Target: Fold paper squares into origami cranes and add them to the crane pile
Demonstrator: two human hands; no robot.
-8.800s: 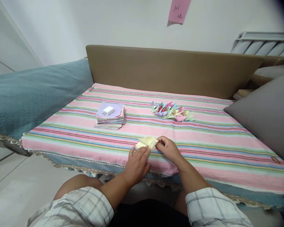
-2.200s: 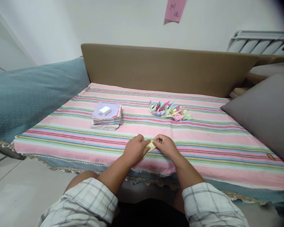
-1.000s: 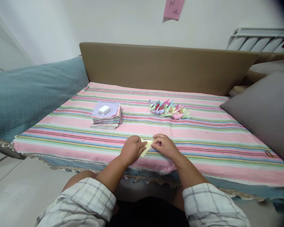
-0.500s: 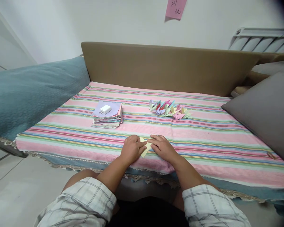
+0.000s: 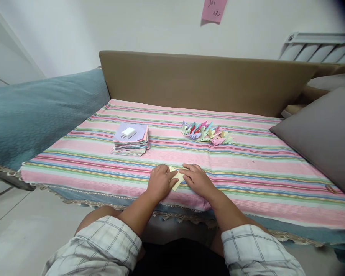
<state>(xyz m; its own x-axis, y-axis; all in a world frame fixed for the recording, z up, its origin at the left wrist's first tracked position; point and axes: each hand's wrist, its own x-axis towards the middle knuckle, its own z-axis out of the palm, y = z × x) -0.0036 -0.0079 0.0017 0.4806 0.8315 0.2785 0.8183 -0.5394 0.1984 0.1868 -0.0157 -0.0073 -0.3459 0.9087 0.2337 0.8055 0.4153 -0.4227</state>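
Observation:
A small folded piece of pale yellow paper [image 5: 177, 179] lies on the striped cloth [image 5: 247, 168] near its front edge. My left hand [image 5: 160, 181] rests on the paper's left side with curled fingers pressing it down. My right hand [image 5: 197, 179] lies on its right side, fingers held together and flat on the fold. Most of the paper is hidden under both hands. Farther back sit a stack of coloured paper squares [image 5: 131, 141] with a white charger plug [image 5: 128, 132] on top, and a heap of several folded paper cranes [image 5: 207, 133].
A tan backrest [image 5: 207, 82] runs behind the cloth. A teal blanket [image 5: 34, 115] covers the left side and a grey cushion [image 5: 324, 134] leans at the right. A pink note [image 5: 214, 9] hangs on the wall. A white radiator [image 5: 319, 48] is at the far right.
Since a second ago my right hand has gone from pinching the yellow paper to lying flat on it, fingers pressing the fold. My left hand stayed on the paper.

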